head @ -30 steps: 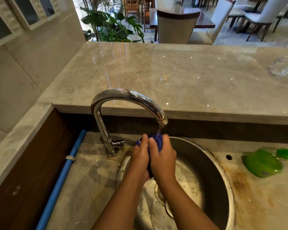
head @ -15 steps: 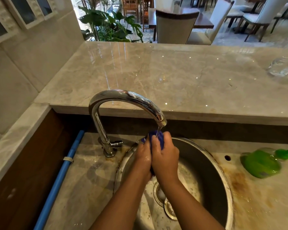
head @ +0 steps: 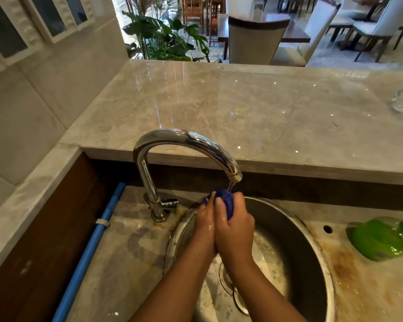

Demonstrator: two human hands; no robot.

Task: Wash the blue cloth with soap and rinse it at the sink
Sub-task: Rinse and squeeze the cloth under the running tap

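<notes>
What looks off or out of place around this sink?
The green bottle right of the sink seems to lie on its side, though blurred. Rust-brown stains mark the counter between them and by the tap base. Otherwise normal: left hand and right hand hold the blue cloth under the running tap.

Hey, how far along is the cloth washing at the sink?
Mid-rinse, it seems. The left hand and right hand grip the bunched blue cloth under water running from the tap, over the sink. No suds show, so soaping may be finished; I can't confirm. Left: finish rinsing, wring, shut the tap.
</notes>
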